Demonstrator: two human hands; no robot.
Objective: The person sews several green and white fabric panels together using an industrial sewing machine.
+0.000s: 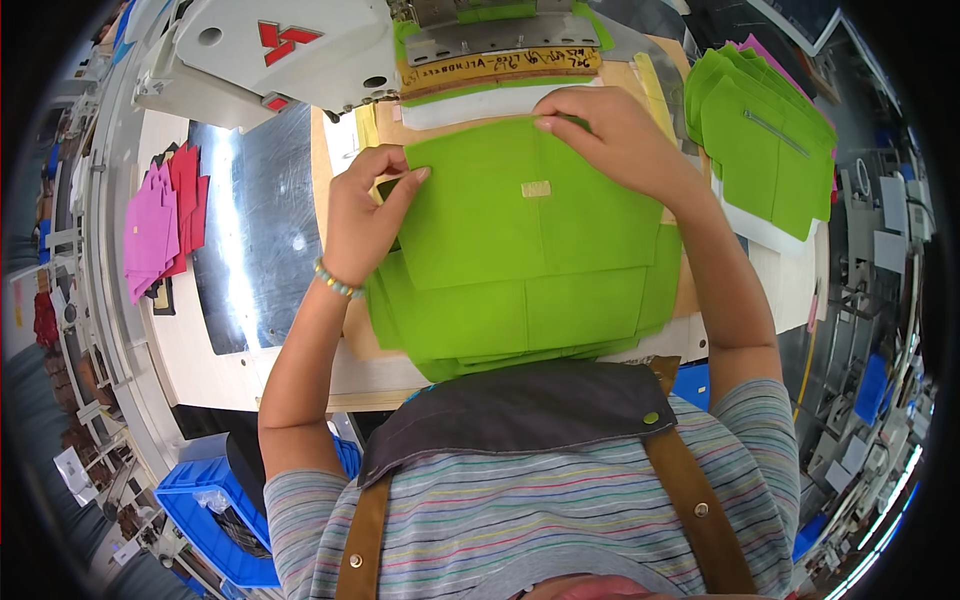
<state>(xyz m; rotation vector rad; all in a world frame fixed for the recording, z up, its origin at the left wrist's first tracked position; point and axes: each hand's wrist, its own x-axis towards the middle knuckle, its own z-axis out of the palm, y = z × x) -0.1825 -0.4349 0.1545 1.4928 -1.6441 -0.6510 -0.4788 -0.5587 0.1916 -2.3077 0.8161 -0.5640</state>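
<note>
Fabric: green cut panel (520, 235) lies flat just below sewing machine (300, 50), looks light and limp. Left hand (362, 215) pinches its left edge; right hand (610, 130) presses top edge, fingers flat. Best gripped at edges.

The flat lime-green cloth panel (520, 235) looks matt and smooth. The pale wooden worktop (200, 350) is dull beneath a glossy, mirror-bright metal plate (255, 240). The white sewing-machine head (290, 50) shines like painted metal.
</note>
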